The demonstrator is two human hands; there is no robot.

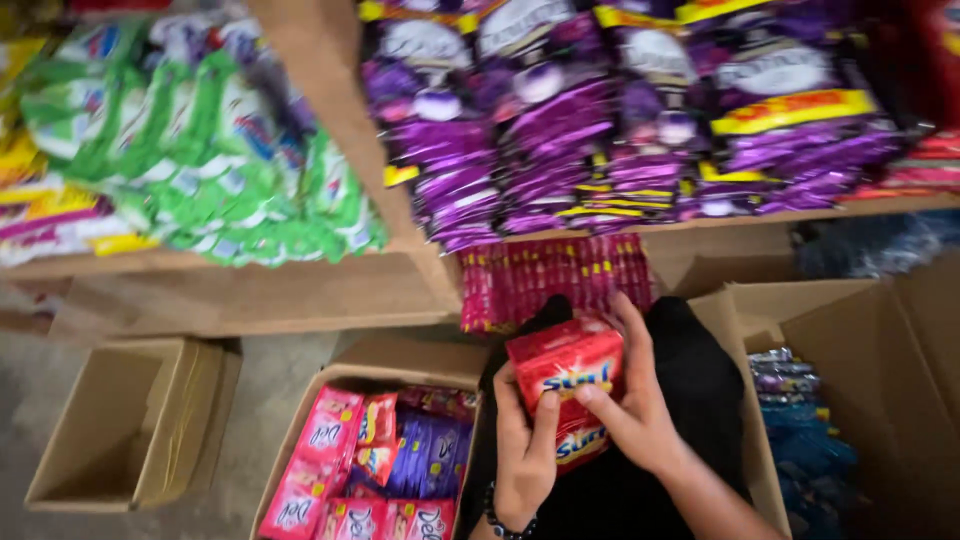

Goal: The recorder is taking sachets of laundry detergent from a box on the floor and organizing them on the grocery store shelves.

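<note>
While we look down past our hands, the scene sorts like this:
Shelf point(250, 290): wooden, with green packets point(210, 150) heaped on its left part and purple packets point(620, 120) stacked on its right part.
Right box point(880, 330): open cardboard, blue and silver packets point(800, 420) inside.
Middle box point(300, 440): open, filled with pink sachets point(325, 440) and some purple ones.
Left box point(130, 420): cardboard, on the floor; we see nothing in it.
Red packets point(565, 385): a small stack held over our dark lap, between the middle and right boxes.
Right hand point(635, 400): we wrap it around the stack's right side.
Left hand point(525, 450): we grip the stack's lower left edge.
</note>
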